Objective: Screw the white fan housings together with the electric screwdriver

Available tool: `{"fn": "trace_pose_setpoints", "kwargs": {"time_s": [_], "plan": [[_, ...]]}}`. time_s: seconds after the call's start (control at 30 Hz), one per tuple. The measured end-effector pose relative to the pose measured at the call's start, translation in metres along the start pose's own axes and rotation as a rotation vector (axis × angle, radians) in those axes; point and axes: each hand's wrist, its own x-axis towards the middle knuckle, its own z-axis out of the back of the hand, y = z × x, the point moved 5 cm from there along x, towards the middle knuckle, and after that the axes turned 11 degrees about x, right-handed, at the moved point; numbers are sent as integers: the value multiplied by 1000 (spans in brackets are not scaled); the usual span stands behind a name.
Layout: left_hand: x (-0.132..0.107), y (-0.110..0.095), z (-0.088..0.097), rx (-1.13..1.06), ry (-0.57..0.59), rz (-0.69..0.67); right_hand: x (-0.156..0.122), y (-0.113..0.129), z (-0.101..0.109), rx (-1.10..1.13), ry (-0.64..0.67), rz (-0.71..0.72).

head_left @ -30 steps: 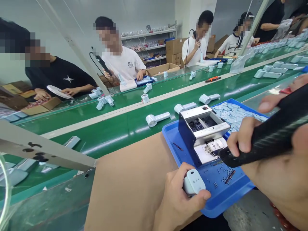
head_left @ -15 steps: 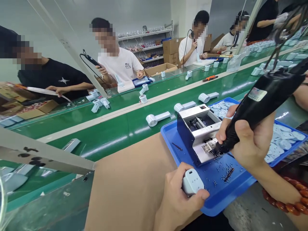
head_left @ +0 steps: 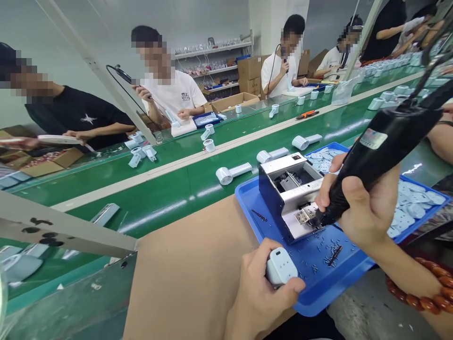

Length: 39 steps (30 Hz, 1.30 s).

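My left hand [head_left: 260, 285] is closed around a pale blue plastic housing [head_left: 282, 267], its flat end with small holes facing up. In my right hand [head_left: 364, 208] is a black electric screwdriver [head_left: 368, 156], gripped around its body and tilted down to the left. The screwdriver's tip is at the front of a screw feeder [head_left: 290, 196], a silver and black box with an open top; the tip's exact contact is hidden. Under the feeder is a blue tray [head_left: 249, 203] with loose screws [head_left: 332, 252] scattered over it.
A second blue tray [head_left: 433, 208] holds flat pale blue covers [head_left: 412, 208]. Light blue handled parts [head_left: 231, 174] lie on the green conveyor [head_left: 170, 193] ahead. Brown cardboard [head_left: 187, 269] covers the bench on my left, beside a metal post [head_left: 63, 224]. Co-workers [head_left: 177, 89] sit across the belt.
My hands keep their holds, with the screwdriver tip still at the feeder. The view has shifted slightly. Across the belt, one co-worker's screwdriver and hand have moved up and left.
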Motion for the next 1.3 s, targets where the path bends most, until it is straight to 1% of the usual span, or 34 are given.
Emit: {"fn": "trace_pose_setpoints", "kwargs": {"time_s": [0.13,0.23,0.3,0.37,0.43,0.5,0.63,0.73,0.83,0.97,1.13,1.3], "plan": [[0,0,1,22,-14,-3,1,15,-5,-23,-20,-36],[0,0,2,34,-11,0,9,25,-8,-72,-40,-3],[1,0,3,31,-7,5,12,23,-8,-87,-43,44],[1,0,3,21,4,13,10,14,-7,-60,-27,69],[1,-1,2,10,5,9,5,4,-5,-20,-5,54],[1,-2,1,1,-1,0,-1,1,-4,2,1,18],[0,-3,0,-8,-19,-13,-3,11,-4,-10,-1,-18],[-1,-3,1,-7,-20,-12,1,17,-2,-51,-48,29],[-1,-2,1,-15,-13,-3,3,11,0,-61,-52,53],[0,-3,1,-17,-21,-24,-1,3,3,-33,-40,51],[1,-6,0,9,-30,-37,-1,5,5,-31,-26,46],[3,-8,1,10,-48,-42,2,5,5,-62,-52,38]]}}
